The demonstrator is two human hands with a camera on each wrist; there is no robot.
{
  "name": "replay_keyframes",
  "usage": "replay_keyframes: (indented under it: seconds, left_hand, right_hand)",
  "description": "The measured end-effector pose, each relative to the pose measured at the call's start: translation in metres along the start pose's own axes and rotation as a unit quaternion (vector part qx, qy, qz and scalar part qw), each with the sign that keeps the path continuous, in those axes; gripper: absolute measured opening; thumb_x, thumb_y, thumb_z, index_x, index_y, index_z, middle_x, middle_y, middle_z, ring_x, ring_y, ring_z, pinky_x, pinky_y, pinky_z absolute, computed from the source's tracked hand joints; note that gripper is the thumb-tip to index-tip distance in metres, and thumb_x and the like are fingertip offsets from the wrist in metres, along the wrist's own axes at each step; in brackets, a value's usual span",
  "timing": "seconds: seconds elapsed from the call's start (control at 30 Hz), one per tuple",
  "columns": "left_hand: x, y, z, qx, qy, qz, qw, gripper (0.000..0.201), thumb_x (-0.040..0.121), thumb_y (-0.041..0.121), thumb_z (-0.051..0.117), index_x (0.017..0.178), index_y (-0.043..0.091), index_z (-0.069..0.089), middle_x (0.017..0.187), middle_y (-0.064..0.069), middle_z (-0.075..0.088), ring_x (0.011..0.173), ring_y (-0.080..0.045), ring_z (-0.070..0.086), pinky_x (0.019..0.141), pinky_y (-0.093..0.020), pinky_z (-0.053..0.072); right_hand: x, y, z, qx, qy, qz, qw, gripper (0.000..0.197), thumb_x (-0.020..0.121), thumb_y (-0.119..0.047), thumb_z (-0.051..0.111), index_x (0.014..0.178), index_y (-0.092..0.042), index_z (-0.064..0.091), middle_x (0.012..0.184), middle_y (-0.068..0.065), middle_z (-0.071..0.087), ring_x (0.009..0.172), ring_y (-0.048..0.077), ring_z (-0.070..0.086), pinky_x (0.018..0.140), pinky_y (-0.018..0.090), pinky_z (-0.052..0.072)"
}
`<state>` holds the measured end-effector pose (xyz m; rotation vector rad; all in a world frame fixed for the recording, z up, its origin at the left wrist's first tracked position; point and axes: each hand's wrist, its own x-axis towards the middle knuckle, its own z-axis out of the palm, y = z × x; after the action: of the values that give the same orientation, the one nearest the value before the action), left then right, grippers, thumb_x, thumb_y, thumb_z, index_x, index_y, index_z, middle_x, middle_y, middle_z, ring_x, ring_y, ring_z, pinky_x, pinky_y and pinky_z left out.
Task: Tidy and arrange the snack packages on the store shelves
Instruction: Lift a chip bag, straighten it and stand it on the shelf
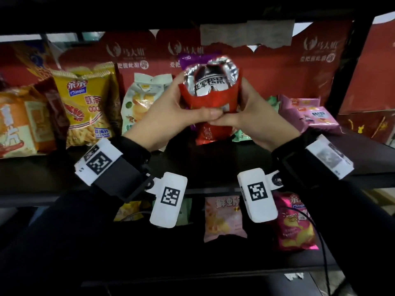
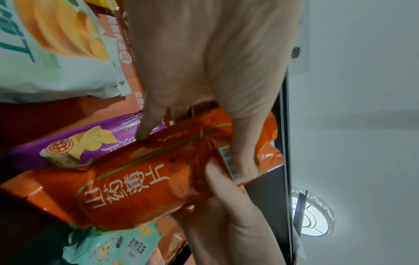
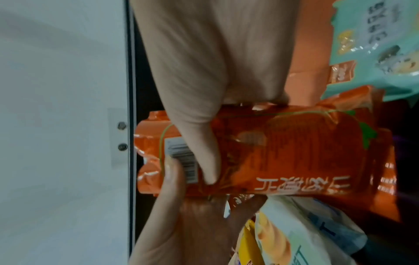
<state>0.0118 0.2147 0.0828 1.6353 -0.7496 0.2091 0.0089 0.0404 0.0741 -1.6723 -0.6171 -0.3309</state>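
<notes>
Both hands hold one red-orange snack bag (image 1: 210, 99) upright over the middle shelf (image 1: 213, 165). Its crumpled top shows silver foil, and its lower part hangs below the thumbs. My left hand (image 1: 177, 103) grips the bag's left side and my right hand (image 1: 243, 107) the right side, thumbs meeting on the front. In the left wrist view the left hand (image 2: 195, 141) pinches the bag (image 2: 140, 182) near its barcode. The right wrist view shows the right hand (image 3: 204, 152) with its thumb across the bag (image 3: 294, 152).
On the shelf stand a yellow shrimp-strip bag (image 1: 85, 107), a white-green chip bag (image 1: 141, 99), a purple bag (image 1: 188, 58) behind, a mint bag (image 1: 241, 135) and pink packs (image 1: 310, 114). The lower shelf holds a pink bag (image 1: 222, 218) and a magenta bag (image 1: 297, 223).
</notes>
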Motion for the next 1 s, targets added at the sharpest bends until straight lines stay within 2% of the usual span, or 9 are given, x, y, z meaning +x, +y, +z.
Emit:
replay_keyframes:
  seconds: [0.13,0.27,0.43,0.57,0.67,0.77,0.87,0.93,1.0]
  left_hand:
    - [-0.004,-0.002,0.005,0.019,0.063,0.044,0.997,0.063,0.057,0.017,0.085,0.112,0.028,0.054,0.116,-0.001,0.065,0.115,-0.020,0.061,0.102,-0.045,0.047]
    - [-0.008,-0.003,0.003,0.001,0.039,0.025,0.999,0.076,0.064,0.016,0.082,0.131,0.017,0.044,0.127,-0.007,0.059,0.119,-0.022,0.058,0.103,-0.044,0.047]
    - [-0.011,0.005,0.005,-0.137,-0.042,-0.047,0.989,0.056,0.084,0.028,0.059,0.135,0.038,0.041,0.138,0.001,0.053,0.123,-0.019,0.056,0.098,-0.042,0.051]
    - [-0.007,0.006,0.018,-0.141,0.023,-0.054,0.988,0.043,0.096,0.016,0.052,0.137,0.027,0.046,0.132,-0.004,0.059,0.114,-0.021,0.063,0.096,-0.050,0.051]
    - [-0.006,0.004,0.027,-0.099,0.072,-0.026,0.992,0.044,0.096,0.000,0.050,0.134,0.022,0.050,0.119,-0.004,0.064,0.096,-0.016,0.067,0.090,-0.044,0.055]
    - [-0.006,0.001,0.032,-0.049,0.101,0.017,0.994,0.044,0.095,-0.004,0.049,0.130,0.022,0.051,0.123,-0.008,0.061,0.104,-0.019,0.064,0.095,-0.044,0.053]
    - [-0.006,0.001,0.027,-0.060,0.110,0.043,0.991,0.035,0.096,0.002,0.052,0.120,0.026,0.057,0.126,-0.010,0.060,0.106,-0.023,0.065,0.087,-0.044,0.056]
    - [-0.006,0.003,0.020,-0.124,0.129,0.054,0.982,0.028,0.096,0.007,0.053,0.114,0.028,0.059,0.123,-0.006,0.060,0.101,-0.018,0.067,0.081,-0.040,0.058]
    - [-0.009,0.003,0.019,-0.146,0.119,0.073,0.979,0.026,0.095,0.010,0.055,0.115,0.026,0.057,0.122,-0.005,0.058,0.109,-0.022,0.062,0.090,-0.048,0.054]
  right_hand:
    - [-0.002,-0.001,0.003,0.025,-0.066,0.006,0.997,0.091,0.072,0.011,0.070,0.141,-0.031,0.027,0.134,-0.003,0.049,0.110,-0.004,0.057,0.088,0.018,0.048]
    - [-0.005,-0.012,0.002,0.119,-0.087,0.003,0.989,0.080,0.075,0.004,0.067,0.144,-0.018,0.033,0.136,0.013,0.051,0.120,0.023,0.057,0.093,0.034,0.050]
    - [-0.007,-0.017,0.009,0.149,-0.042,0.017,0.988,0.054,0.082,-0.022,0.060,0.133,-0.018,0.046,0.129,0.008,0.058,0.117,0.024,0.059,0.095,0.048,0.050]
    - [-0.006,-0.016,0.020,0.163,0.039,-0.025,0.986,0.026,0.089,-0.002,0.056,0.113,-0.012,0.055,0.103,0.005,0.064,0.093,0.017,0.065,0.080,0.036,0.055]
    - [-0.005,-0.013,0.026,0.125,0.106,-0.054,0.985,0.030,0.082,0.013,0.054,0.099,-0.011,0.058,0.092,0.009,0.061,0.088,0.024,0.059,0.079,0.038,0.052]
    - [-0.004,-0.013,0.030,0.100,0.144,-0.075,0.982,0.033,0.077,0.015,0.056,0.091,-0.014,0.059,0.093,0.011,0.061,0.088,0.023,0.059,0.080,0.036,0.052]
    - [-0.007,-0.012,0.023,0.133,0.109,-0.058,0.983,0.028,0.084,-0.008,0.063,0.111,-0.016,0.058,0.112,0.003,0.061,0.100,0.013,0.060,0.084,0.029,0.050]
    - [-0.005,-0.005,0.012,0.172,0.108,0.037,0.978,0.045,0.086,-0.038,0.062,0.127,-0.025,0.048,0.126,-0.005,0.055,0.121,0.010,0.052,0.102,0.044,0.040]
    - [-0.003,-0.002,0.006,0.252,0.067,0.148,0.954,0.058,0.087,-0.058,0.049,0.132,-0.022,0.042,0.124,-0.003,0.055,0.133,0.023,0.043,0.108,0.063,0.026]
